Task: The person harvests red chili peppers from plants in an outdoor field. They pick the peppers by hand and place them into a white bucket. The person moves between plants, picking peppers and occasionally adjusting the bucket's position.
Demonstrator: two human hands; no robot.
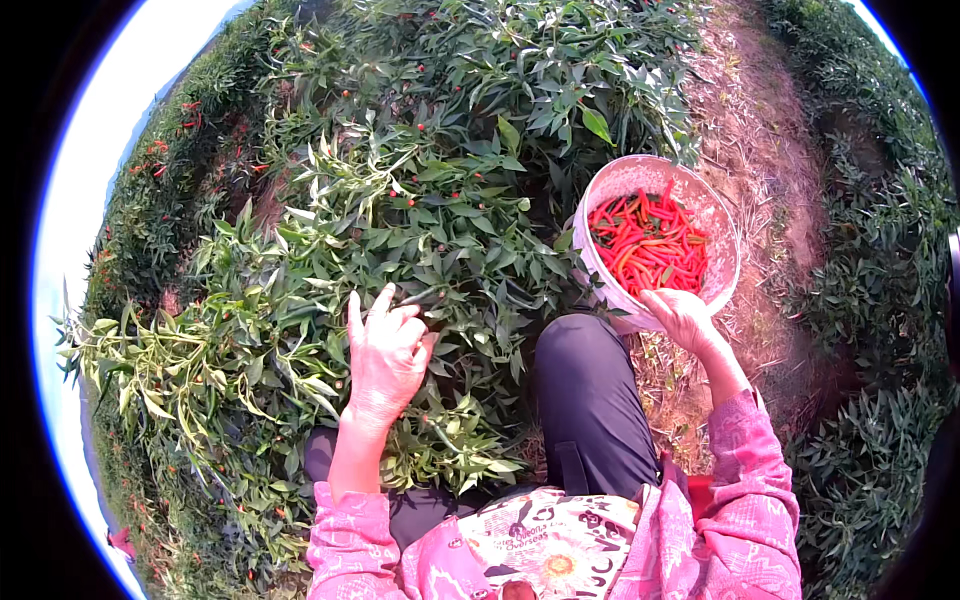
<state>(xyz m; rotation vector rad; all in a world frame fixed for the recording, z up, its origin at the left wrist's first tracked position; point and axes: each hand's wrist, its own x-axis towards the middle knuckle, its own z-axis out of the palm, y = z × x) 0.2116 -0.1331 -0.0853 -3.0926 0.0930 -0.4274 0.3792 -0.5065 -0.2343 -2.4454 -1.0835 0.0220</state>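
My left hand (388, 351) is over the chili pepper plants (465, 225), its index finger and thumb side spread apart, and no pepper shows in it. Its fingertips are among the leaves. On the right, my right hand (679, 319) rests at the near rim of a white plastic bucket (724, 225), fingers partly hidden behind the rim. Whether it grips the rim or holds peppers cannot be told. Many red chili peppers (645, 240) lie in the bucket, with a few leaves among them.
A dirt path strewn with dry straw (765, 165) runs along the right, with another row of plants (877, 262) beyond it. My bent knee (585, 360) is just below the bucket. More rows with red peppers (191, 112) stand at the left. Something red (699, 491) lies beside my right hip.
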